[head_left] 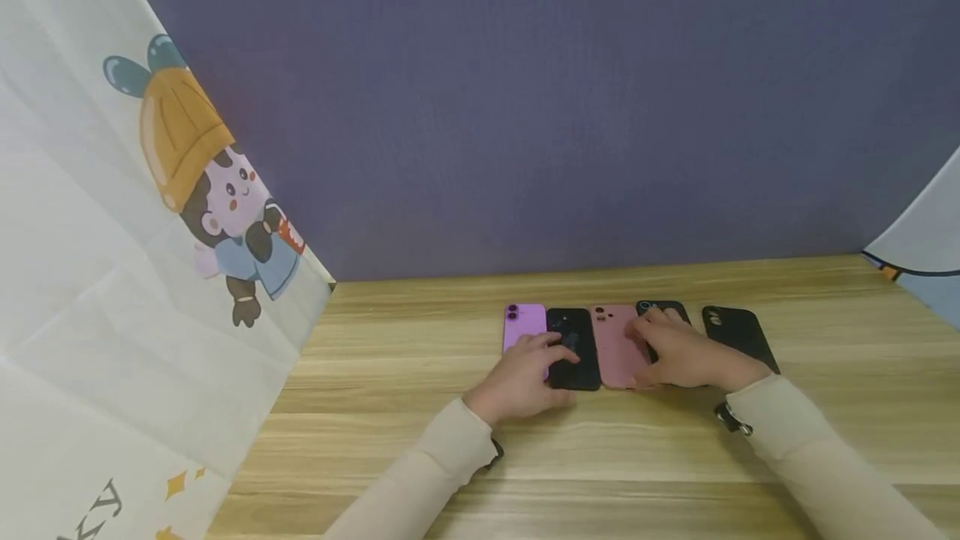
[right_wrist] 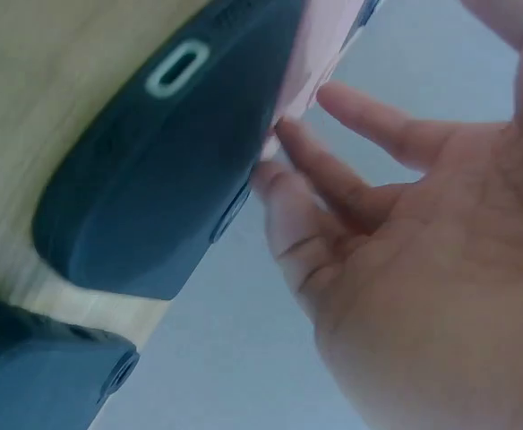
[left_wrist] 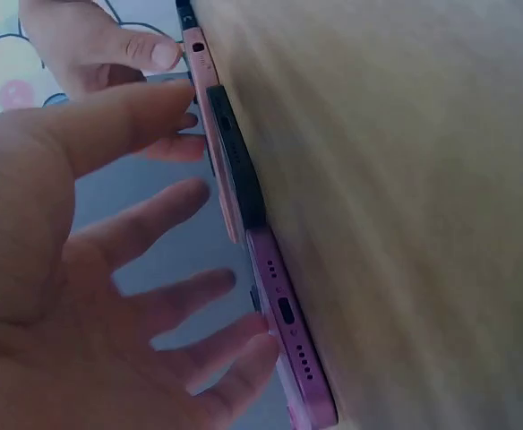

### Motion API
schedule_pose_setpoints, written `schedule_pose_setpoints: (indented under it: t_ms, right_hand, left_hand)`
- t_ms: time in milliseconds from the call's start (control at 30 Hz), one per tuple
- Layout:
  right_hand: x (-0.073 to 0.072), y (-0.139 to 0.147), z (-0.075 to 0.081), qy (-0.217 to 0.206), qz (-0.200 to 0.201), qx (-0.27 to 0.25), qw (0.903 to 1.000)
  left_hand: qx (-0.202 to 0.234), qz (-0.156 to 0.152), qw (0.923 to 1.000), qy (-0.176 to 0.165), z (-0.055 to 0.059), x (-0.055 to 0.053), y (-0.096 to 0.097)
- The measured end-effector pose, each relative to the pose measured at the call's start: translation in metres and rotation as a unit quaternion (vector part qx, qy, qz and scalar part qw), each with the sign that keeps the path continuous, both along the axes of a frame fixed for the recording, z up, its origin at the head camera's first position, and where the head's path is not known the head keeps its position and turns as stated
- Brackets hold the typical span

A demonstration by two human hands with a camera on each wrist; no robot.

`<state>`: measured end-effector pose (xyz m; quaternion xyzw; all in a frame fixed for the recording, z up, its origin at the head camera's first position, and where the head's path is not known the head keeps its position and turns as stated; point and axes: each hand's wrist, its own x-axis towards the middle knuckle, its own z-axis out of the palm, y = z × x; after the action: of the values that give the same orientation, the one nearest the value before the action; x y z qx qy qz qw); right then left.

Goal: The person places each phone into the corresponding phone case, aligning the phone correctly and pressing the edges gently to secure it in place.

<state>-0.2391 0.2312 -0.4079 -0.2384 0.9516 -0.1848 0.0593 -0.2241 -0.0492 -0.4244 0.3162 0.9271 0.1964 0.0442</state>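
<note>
Five phones lie in a row on the wooden table, their camera sides up. My left hand point(head_left: 522, 379) is over the purple phone point(head_left: 524, 319) and the black phone point(head_left: 573, 357) beside it, fingers spread and slightly bent. In the left wrist view the little finger is right at the purple phone point(left_wrist: 288, 331). My right hand point(head_left: 686, 354) reaches across a dark phone point(head_left: 662, 305), which it partly hides. Its fingertips and thumb are at the pink phone point(head_left: 617, 348), with the fingers loosely bent. In the right wrist view the fingertips overlap the pink phone's edge.
Another black phone point(head_left: 738, 334) lies apart at the row's right end, partly behind the right wrist. A dark blue-grey panel point(head_left: 525, 107) stands along the back of the table point(head_left: 390, 407). At the left hangs a white cloth point(head_left: 75, 232) with a cartoon figure.
</note>
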Motion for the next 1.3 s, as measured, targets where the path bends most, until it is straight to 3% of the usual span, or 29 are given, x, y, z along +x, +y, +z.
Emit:
schedule_pose_setpoints:
  t_ms: [167,300,633,867,1033,1133,1300]
  right_hand:
    - [0.007,-0.007,-0.003,0.004,-0.011,0.039,0.9992]
    - [0.008,-0.008,-0.006,-0.004,-0.013,0.038,0.9992]
    - [0.013,-0.014,-0.004,0.024,0.007,0.045,0.9987]
    - [0.013,-0.019,-0.007,0.037,0.004,0.031,0.9988]
    - [0.012,-0.025,-0.008,0.053,0.005,0.019,0.9984]
    - [0.012,-0.029,-0.009,0.046,0.005,0.012,0.9989]
    - [0.014,-0.035,-0.009,0.024,-0.011,-0.005,0.9996]
  left_hand:
    - [-0.069,-0.015,0.9975,-0.012,0.0,0.003,0.0]
    - [-0.094,-0.018,0.9954,-0.003,0.002,0.005,0.001]
    - [-0.113,-0.025,0.9931,0.019,0.008,0.006,0.001]
    - [-0.104,-0.018,0.9944,0.013,0.012,0.006,-0.001]
    - [-0.138,-0.009,0.9902,0.017,0.011,0.006,-0.001]
    - [-0.154,-0.006,0.988,0.016,0.009,0.005,-0.001]
    - [-0.135,-0.003,0.9908,0.008,0.01,0.003,-0.004]
